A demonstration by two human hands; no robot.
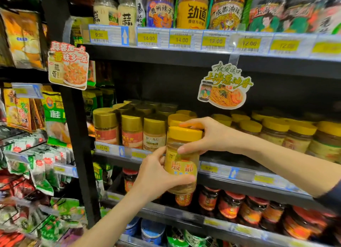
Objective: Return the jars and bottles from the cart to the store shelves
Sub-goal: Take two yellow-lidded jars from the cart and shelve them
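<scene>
A yellow-lidded jar with a yellow label and red characters is held upright in front of the middle shelf. My left hand grips its lower body from the left, the thumb across the label. My right hand holds the jar's upper part near the lid from the right, the fingers over the lid's back. Behind it on that shelf stand more yellow-lidded jars, and to the left gold-lidded jars. The cart is out of view.
The top shelf carries tall jars above price tags. A cardboard promo sign hangs from it over the middle shelf. Red-lidded sauce jars fill the shelf below. Packets hang on racks at the left.
</scene>
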